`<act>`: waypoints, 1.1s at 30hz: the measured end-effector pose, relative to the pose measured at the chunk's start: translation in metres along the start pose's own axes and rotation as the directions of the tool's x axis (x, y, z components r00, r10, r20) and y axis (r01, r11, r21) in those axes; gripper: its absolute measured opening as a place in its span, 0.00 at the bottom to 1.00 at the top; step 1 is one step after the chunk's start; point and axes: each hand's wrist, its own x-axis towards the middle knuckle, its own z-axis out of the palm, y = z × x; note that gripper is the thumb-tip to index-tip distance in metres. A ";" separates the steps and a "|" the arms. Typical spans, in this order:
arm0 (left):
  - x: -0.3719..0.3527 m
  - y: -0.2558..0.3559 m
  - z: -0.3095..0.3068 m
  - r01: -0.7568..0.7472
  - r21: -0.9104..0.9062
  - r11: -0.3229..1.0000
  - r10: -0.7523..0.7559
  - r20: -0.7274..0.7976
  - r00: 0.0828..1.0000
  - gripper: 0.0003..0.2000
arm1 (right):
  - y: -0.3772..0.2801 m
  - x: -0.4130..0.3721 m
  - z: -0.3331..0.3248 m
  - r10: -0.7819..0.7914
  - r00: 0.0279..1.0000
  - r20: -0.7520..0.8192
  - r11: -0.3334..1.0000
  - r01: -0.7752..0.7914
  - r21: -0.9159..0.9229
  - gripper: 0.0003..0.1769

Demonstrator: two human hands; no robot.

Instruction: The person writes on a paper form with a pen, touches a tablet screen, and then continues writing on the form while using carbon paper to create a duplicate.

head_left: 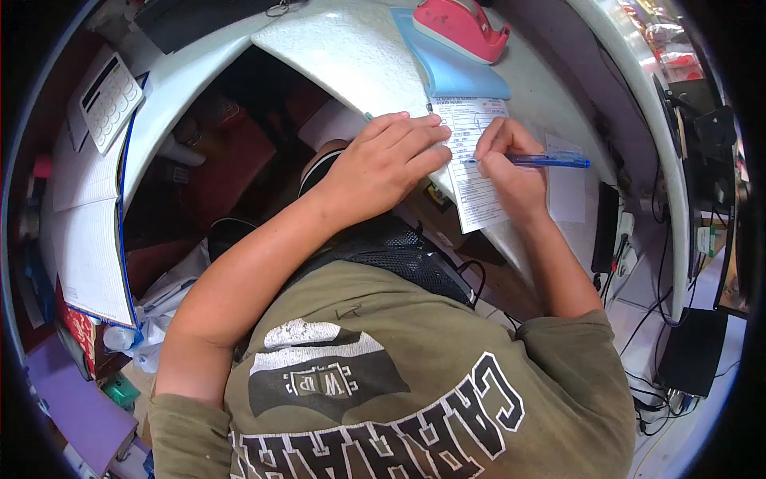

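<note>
A blue pen (568, 160) is pinched in my right hand (517, 177), with its tip down on a printed form pad (481, 201). The form carries handwriting in its rows, and my right fingers cover part of its right side. A light blue cover sheet (456, 70) is folded back above the form. My left hand (392, 162) lies flat along the form's left edge, fingers stretched and slightly apart. A small green tip of something (369, 116) shows beside the left fingers; the rest of it cannot be made out.
A pink tape dispenser (459, 30) stands above the pad on the white desk (343, 48). To the left are a white calculator (112, 104) and an open ruled notebook (89, 251). Cables and a black box (692, 353) are at the right. The form's lower end overhangs the desk edge.
</note>
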 end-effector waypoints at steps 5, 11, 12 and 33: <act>0.000 0.001 0.000 0.006 0.004 1.000 -0.006 0.006 1.000 0.19 | -0.001 -0.001 0.002 -0.023 1.000 -0.013 0.998 0.024 0.053 0.11; -0.001 0.000 -0.001 0.003 0.015 1.000 -0.003 0.013 1.000 0.18 | -0.003 -0.001 0.002 -0.029 1.000 -0.010 0.999 0.029 0.025 0.10; 0.000 0.001 -0.001 0.003 0.013 1.000 -0.003 0.015 1.000 0.18 | -0.003 -0.001 0.001 -0.036 0.999 -0.006 0.999 0.036 0.009 0.10; 0.001 0.001 -0.003 -0.021 0.053 0.998 0.020 0.015 1.000 0.13 | -0.002 -0.001 0.004 -0.019 0.997 -0.078 1.000 0.019 0.003 0.08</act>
